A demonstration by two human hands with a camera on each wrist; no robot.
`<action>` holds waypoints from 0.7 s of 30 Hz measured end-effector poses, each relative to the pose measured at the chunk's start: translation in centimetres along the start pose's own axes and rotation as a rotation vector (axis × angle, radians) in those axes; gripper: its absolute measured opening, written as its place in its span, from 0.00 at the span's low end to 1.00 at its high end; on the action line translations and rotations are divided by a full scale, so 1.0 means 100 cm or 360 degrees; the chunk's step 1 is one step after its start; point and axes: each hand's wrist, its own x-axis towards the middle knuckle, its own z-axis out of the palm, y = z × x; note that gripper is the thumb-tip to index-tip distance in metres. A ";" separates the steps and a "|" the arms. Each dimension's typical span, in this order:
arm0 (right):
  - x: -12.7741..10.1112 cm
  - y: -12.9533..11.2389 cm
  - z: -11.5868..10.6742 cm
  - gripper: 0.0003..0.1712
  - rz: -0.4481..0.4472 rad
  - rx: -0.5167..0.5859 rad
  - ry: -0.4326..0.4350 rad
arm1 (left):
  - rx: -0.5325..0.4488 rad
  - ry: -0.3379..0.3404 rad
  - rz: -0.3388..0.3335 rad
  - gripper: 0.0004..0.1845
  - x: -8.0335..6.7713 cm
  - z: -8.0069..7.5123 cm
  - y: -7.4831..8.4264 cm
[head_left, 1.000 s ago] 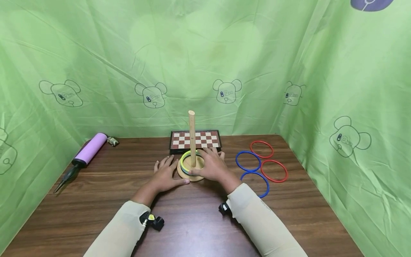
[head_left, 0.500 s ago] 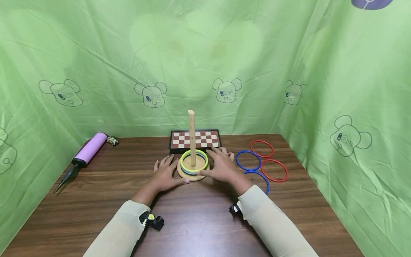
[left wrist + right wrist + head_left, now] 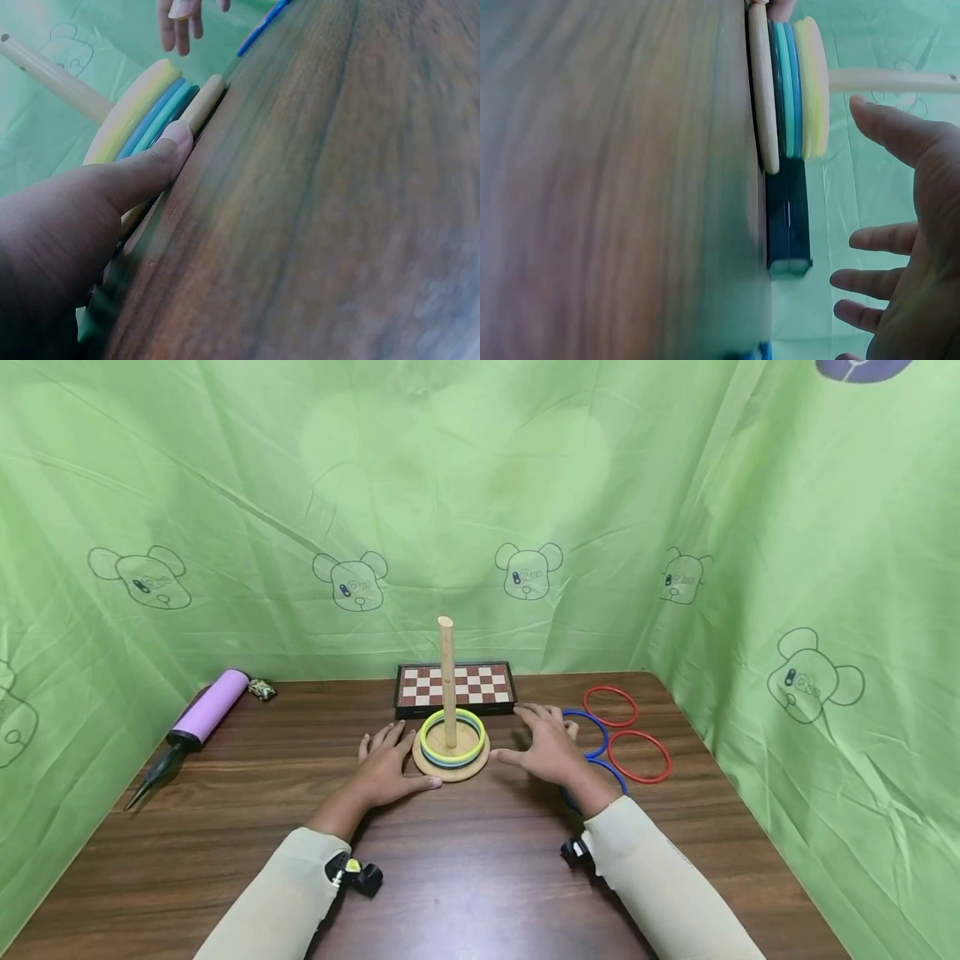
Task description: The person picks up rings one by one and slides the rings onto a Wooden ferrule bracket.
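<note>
Left hand (image 3: 386, 766): lying flat on the counter (image 3: 465, 868), thumb touching the base (image 3: 452, 767), grip wide.
Right hand (image 3: 550, 751): hovering just right of the base, fingers spread, holding nothing.

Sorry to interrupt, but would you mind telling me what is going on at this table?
A person is working at a wooden ring-toss stand whose peg carries a stack of rings, a yellow ring on top. The left hand lies flat on the table, thumb against the stand's base. The right hand hovers open beside the stand, above loose blue rings, with red rings farther right.
</note>
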 end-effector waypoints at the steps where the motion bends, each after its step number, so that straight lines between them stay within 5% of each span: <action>1: -0.001 0.003 -0.002 0.58 0.0013 0.0002 0.0001 | -0.0001 -0.0002 -0.0001 0.64 0.000 0.000 0.000; 21: -0.012 0.075 -0.026 0.57 0.0233 0.0053 0.0003 | -0.0048 0.0020 0.0011 0.65 -0.001 0.000 -0.001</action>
